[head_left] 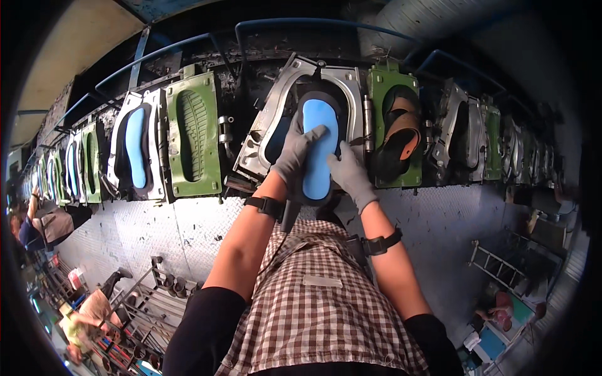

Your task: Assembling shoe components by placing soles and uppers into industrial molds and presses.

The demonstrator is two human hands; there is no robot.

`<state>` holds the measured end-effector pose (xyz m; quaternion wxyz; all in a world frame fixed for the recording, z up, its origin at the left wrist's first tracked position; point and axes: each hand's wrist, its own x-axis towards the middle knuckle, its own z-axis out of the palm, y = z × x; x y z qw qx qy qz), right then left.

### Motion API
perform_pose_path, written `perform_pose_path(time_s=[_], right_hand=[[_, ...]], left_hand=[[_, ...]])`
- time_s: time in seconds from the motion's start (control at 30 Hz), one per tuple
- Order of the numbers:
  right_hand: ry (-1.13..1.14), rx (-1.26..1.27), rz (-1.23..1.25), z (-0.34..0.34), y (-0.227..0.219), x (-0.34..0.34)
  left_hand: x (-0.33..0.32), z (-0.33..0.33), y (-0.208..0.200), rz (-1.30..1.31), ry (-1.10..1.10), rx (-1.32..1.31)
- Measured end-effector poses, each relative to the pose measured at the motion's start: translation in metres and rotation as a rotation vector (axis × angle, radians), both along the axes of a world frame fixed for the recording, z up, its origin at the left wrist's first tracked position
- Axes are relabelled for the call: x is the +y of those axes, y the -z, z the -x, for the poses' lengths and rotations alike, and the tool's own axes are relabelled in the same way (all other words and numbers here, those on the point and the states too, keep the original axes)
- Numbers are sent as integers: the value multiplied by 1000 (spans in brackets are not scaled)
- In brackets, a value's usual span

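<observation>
Left grip (293, 153): closed on blue-topped sole (318, 166), left side.
Right grip (352, 176): curled at right edge; whether clasping, I can't tell.

Just right of the right hand (352, 174), a green mould half (377, 84) carries a brown-strapped sandal (403, 128). Left of the left hand (294, 151), past another green half (194, 135), a silver mould (155, 113) holds a blue-topped sole (135, 147). Below the grip, dark scraps dot the patterned metal floor (451, 219).

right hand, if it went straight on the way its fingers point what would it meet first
The blue-topped sole: the right hand points up and left at its right-hand edge and seems to touch it, though depth is hard to judge here.
</observation>
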<state>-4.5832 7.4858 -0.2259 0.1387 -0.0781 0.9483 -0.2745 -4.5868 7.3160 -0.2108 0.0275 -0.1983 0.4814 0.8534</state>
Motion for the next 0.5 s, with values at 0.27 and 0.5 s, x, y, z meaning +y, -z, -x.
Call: perform_pose_path(time_s=[0.27, 0.5], right_hand=[[219, 158, 320, -4, -27, -14], [69, 197, 179, 72, -42, -8]], left_hand=[[3, 34, 21, 159, 47, 65], [13, 78, 11, 172, -122, 9]])
